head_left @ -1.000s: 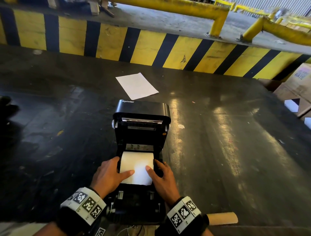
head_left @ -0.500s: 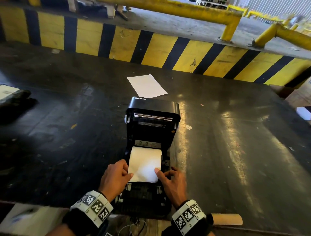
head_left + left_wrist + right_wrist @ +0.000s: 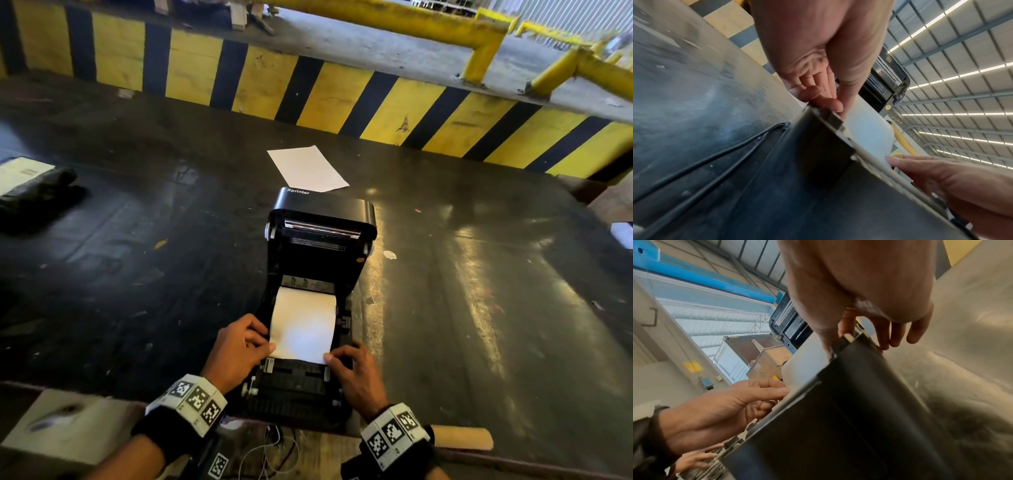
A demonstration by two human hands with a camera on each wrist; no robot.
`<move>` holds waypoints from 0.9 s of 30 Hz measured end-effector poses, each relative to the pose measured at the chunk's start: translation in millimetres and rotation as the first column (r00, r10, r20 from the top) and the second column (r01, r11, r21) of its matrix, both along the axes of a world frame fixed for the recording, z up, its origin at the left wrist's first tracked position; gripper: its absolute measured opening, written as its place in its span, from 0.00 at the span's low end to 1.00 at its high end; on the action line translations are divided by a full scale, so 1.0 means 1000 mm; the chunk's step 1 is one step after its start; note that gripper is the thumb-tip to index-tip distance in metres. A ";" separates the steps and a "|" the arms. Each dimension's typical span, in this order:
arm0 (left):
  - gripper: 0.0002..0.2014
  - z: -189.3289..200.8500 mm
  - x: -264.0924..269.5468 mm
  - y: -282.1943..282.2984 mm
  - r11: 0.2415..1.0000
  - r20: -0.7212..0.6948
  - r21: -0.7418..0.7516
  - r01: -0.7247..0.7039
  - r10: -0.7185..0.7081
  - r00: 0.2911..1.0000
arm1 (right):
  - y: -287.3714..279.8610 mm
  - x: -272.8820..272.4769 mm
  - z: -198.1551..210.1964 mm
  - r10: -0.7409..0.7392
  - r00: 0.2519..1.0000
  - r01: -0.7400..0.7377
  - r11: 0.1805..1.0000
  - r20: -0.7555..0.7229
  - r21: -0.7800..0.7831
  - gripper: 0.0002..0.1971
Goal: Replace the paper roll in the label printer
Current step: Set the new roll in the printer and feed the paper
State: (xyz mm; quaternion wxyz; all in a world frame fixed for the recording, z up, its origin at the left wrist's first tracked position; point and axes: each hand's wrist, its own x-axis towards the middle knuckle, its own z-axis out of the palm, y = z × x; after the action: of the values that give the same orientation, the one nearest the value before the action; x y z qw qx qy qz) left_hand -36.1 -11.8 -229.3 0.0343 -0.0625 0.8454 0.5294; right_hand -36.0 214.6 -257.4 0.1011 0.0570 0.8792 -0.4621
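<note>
With the white paper roll (image 3: pixel 303 308) seated in the open bay of the black plastic label printer (image 3: pixel 322 219), the left hand (image 3: pixel 236 349) and right hand (image 3: pixel 354 371) each pinch a corner of its leading edge, apparently to draw it squarely over the front feed slot.

Paper roll (image 3: pixel 303 322) in label printer (image 3: pixel 322 240); loose sheet (image 3: pixel 306 168) behind.

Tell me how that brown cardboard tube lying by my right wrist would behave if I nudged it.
The cardboard tube lies on its side at the near edge of the dark table, so a nudge would probably set it rolling, maybe off that edge. It looks like a bare core with no paper on it, so likely light. Cardboard that thick is probably fairly stiff.
</note>
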 end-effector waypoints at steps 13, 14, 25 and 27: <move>0.10 -0.004 0.003 -0.001 0.998 -0.073 -0.031 0.058 -0.060 0.996 | 0.001 -0.001 0.008 0.095 0.994 -0.095 0.996 0.060 -0.003 0.11; 0.10 -0.004 0.004 0.000 0.998 -0.073 -0.019 0.054 -0.055 0.996 | 0.003 -0.002 0.010 0.105 0.991 -0.106 0.994 0.080 0.009 0.12; 0.11 0.004 0.001 0.001 0.993 -0.015 -0.070 0.100 -0.101 0.995 | 0.005 -0.007 0.019 0.174 0.981 -0.174 0.985 0.085 -0.007 0.13; 0.11 0.001 0.003 0.002 0.999 -0.049 -0.029 0.035 -0.036 0.998 | 0.005 -0.012 0.025 0.221 0.969 -0.219 0.975 0.111 -0.036 0.13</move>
State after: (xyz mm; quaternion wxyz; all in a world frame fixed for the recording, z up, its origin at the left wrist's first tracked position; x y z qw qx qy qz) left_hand -33.5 -9.5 -228.2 0.0218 -0.0349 0.8544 0.5180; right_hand -47.9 220.0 -232.0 0.2024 -0.0158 0.8673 -0.4544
